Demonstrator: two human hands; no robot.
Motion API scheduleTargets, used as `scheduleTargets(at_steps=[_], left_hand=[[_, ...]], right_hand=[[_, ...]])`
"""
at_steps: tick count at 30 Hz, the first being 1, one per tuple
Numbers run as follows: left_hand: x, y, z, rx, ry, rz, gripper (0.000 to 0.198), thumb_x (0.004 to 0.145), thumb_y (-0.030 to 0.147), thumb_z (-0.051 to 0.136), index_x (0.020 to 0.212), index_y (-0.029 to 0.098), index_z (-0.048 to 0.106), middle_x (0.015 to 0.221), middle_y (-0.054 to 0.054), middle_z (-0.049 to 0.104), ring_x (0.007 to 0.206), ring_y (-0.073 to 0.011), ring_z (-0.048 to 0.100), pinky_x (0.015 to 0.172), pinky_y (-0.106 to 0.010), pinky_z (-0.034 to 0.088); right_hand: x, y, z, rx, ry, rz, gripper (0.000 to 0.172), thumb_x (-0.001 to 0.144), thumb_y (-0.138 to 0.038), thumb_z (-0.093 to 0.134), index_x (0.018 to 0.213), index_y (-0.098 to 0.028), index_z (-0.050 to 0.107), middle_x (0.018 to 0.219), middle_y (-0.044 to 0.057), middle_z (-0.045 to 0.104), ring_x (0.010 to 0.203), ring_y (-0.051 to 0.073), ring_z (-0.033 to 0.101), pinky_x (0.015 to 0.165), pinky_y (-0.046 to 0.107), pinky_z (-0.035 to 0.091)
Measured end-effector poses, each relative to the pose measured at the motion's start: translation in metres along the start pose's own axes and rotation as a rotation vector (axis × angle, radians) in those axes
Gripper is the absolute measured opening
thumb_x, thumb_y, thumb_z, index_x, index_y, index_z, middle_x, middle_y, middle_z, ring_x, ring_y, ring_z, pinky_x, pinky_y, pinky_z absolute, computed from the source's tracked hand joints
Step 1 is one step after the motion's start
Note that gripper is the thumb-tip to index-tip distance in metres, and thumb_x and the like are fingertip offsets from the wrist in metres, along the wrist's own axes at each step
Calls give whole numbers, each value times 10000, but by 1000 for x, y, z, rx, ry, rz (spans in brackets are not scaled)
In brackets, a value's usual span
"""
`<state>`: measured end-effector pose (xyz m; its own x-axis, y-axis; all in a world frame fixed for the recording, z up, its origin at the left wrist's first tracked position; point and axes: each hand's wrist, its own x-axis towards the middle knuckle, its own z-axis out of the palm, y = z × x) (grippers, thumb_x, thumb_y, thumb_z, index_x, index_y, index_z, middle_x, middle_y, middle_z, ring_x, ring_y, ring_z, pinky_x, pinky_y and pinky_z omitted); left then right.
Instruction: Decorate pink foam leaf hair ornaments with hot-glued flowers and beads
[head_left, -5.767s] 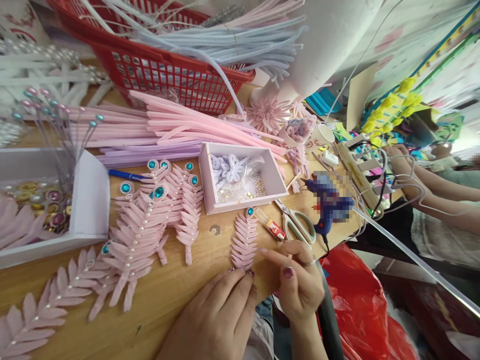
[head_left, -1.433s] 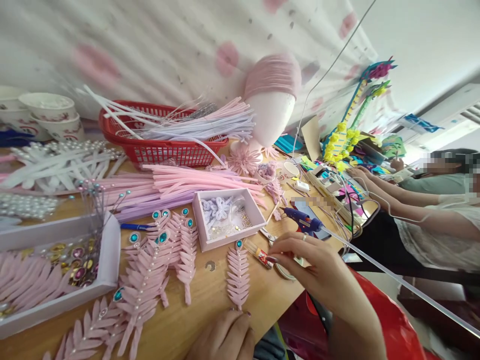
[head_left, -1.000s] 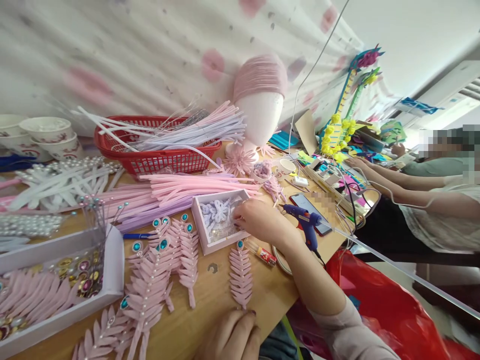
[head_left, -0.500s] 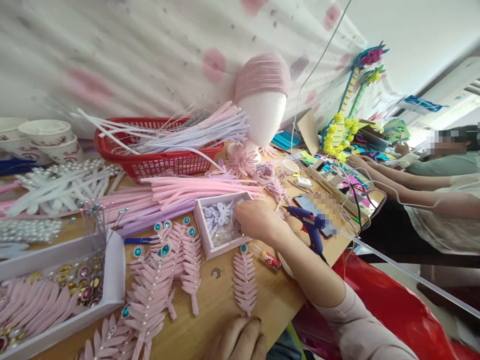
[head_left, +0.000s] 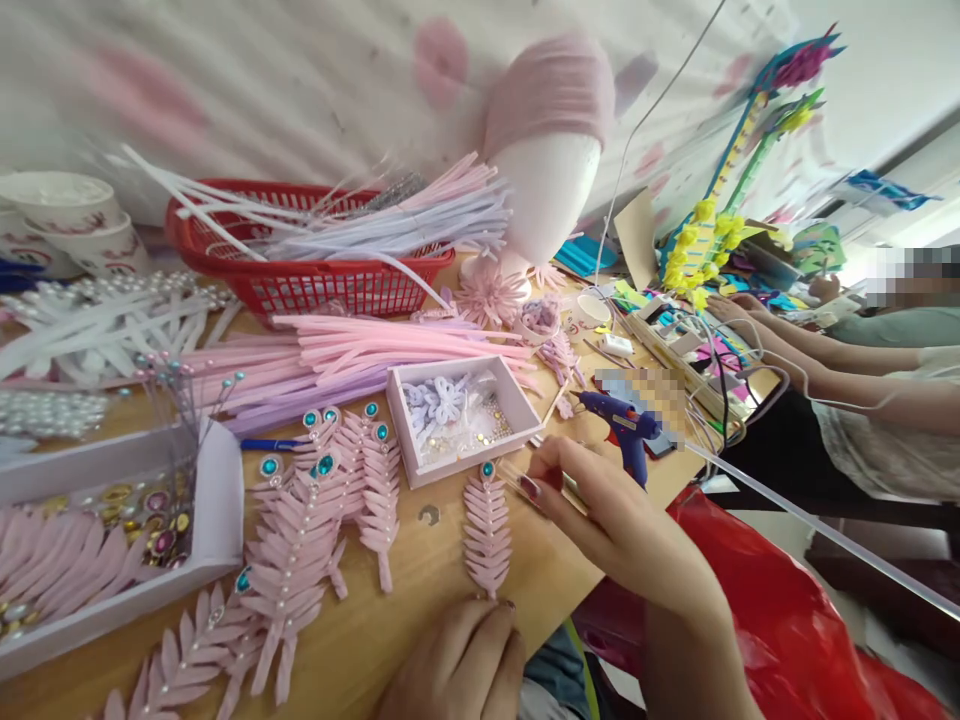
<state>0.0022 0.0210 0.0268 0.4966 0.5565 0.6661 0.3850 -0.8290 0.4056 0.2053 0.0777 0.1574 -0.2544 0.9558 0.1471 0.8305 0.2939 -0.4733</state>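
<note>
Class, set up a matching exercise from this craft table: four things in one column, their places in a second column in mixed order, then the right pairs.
Things:
1. glue gun
2. red basket
3. small white box
4. single pink leaf

Places:
A. between the person's two hands
B. beside the foam head, full of stems
C. near the table's right edge
D. just behind the single leaf's gem tip

Pairs: 1-C, 2-B, 3-D, 4-A

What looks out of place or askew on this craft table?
The pipe cleaners spill well past the rim of the red basket, and a long clear glue stick juts off the table edge from the blue glue gun. Otherwise the clutter looks like ordinary work; nothing seems damaged.
</note>
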Motion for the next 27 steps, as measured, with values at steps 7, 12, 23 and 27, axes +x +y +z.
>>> scheduleTargets(at_steps=[7, 12, 23, 27], left_hand=[[-1, 9, -10, -58, -116, -84, 377, 1065, 76, 363, 1157, 142, 723, 1191, -61, 767, 1100, -203, 709, 932, -299, 594], [8, 12, -19, -55, -121, -94, 407, 1092, 83, 329, 1149, 124, 729, 1198, -52, 767, 1112, -208, 688, 966, -313, 569], [11, 15, -22, -78, -144, -131, 433, 1120, 118, 304, 1174, 100, 733, 1192, -64, 767, 1103, -211, 676, 986, -323, 558], [11, 14, -22, -72, -146, -134, 456, 1125, 129, 286, 1170, 101, 739, 1185, -69, 772, 1106, -214, 684, 1002, -331, 560]], right_hand=[[-56, 15, 71, 286, 427, 33, 141, 992, -103, 609, 972, -243, 616, 872, -10, 651, 817, 143, 639, 761, 252, 532], [-63, 10, 81, 216, 442, 32, 144, 960, -88, 671, 971, -232, 673, 924, 9, 663, 841, 140, 665, 736, 235, 554], [-54, 7, 91, 112, 399, -29, 173, 951, -41, 690, 1021, -195, 721, 960, 27, 656, 861, 134, 686, 782, 239, 596], [-53, 6, 90, 110, 389, -26, 180, 950, -37, 693, 1028, -195, 725, 967, 29, 659, 865, 135, 692, 788, 245, 604]])
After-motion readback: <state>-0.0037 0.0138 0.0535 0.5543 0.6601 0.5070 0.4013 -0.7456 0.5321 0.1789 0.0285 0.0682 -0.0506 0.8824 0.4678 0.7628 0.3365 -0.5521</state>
